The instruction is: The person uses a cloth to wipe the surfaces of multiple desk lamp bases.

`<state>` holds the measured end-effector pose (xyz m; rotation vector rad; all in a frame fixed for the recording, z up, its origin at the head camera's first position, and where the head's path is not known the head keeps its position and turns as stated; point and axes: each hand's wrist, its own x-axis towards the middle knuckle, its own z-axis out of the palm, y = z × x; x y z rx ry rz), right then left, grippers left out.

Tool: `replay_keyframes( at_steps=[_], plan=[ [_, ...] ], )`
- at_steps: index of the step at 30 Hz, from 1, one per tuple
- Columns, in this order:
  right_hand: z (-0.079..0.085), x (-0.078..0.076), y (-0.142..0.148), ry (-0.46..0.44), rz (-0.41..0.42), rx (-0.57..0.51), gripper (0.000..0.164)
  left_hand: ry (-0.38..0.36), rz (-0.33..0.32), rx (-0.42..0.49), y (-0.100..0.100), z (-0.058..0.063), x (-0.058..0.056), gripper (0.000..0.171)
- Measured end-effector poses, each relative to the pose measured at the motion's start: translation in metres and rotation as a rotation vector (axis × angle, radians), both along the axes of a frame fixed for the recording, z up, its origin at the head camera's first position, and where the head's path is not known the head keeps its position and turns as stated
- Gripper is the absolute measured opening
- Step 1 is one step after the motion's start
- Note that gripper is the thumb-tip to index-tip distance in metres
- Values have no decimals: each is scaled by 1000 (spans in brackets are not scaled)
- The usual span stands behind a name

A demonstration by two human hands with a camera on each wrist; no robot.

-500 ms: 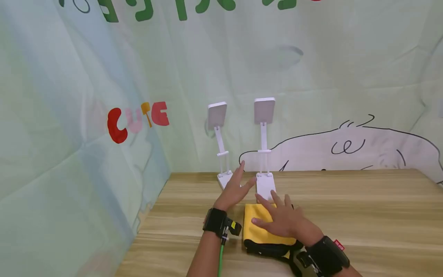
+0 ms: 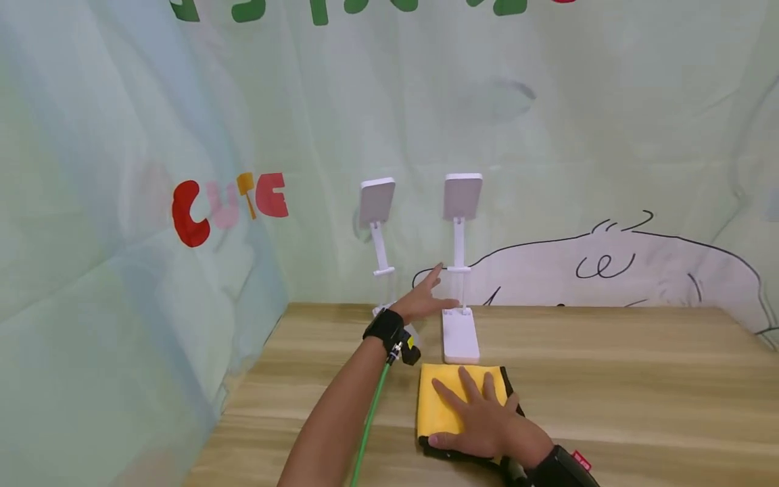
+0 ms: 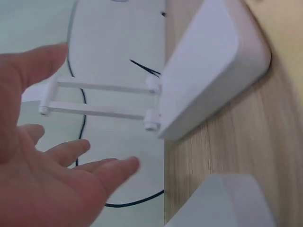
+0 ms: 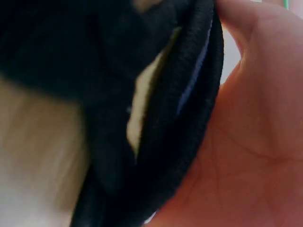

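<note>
My left hand point(image 2: 420, 302) reaches toward the post of the right-hand white stand point(image 2: 461, 338), thumb and fingers spread. In the left wrist view, the stand's two thin rods point(image 3: 102, 112) run between my thumb and the other fingers of the left hand point(image 3: 52, 175). A second white stand point(image 2: 377, 201) is partly hidden behind that hand and wrist. On a folded yellow cloth with black edging point(image 2: 433, 406), my right hand point(image 2: 487, 423) rests with its fingers fanned out. The right wrist view shows the black edging point(image 4: 175, 118) close up against my palm.
Both stands are near the back edge of the wooden table point(image 2: 608, 379), each with a tilted plate on top. Behind it hangs a pale printed curtain point(image 2: 608, 135). A green cable point(image 2: 369, 419) trails along my left forearm.
My left hand has moved forward, away from the cloth, toward the right-hand stand's post. The right hand has come down and back on the cloth, its fingers still spread.
</note>
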<state>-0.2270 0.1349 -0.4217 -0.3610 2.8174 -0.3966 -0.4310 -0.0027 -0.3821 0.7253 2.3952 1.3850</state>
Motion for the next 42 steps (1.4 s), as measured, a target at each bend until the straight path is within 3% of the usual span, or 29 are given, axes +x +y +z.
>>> replay_keyframes(
  at_steps=[5, 9, 12, 16, 21, 24, 26, 30, 34, 38, 42],
  plan=[
    [3, 3, -6, -10, 27, 27, 82, 49, 55, -36, 10, -3, -18, 88],
    [7, 5, -8, 38, 74, 63, 66, -17, 23, -12, 20, -8, -31, 62],
    [7, 5, -5, 85, 90, 73, 59, 36, 24, -92, 32, -13, -36, 41],
    [8, 3, -4, 158, 81, 85, 56, 201, 91, -191, 39, -17, -34, 21],
    [10, 2, -3, 160, 90, 68, 74, 292, 119, -194, 36, -21, -28, 16],
    [20, 1, 5, 135, 110, -18, 77, 308, 102, -195, 31, -25, -26, 18],
    [29, 1, 14, 147, 134, -76, 76, 314, 84, -188, 28, -27, -22, 19],
    [50, 2, 35, 291, 185, -111, 68, 342, 45, -151, 21, -31, -11, 20],
    [65, 1, 56, 430, 164, -100, 65, 266, 4, -53, 18, -30, 6, 23],
    [72, -2, 73, 473, 128, -107, 63, 168, 0, 28, 17, -34, 24, 20],
    [72, -5, 85, 442, 107, -129, 62, 129, 22, 50, 14, -37, 45, 19]
  ],
)
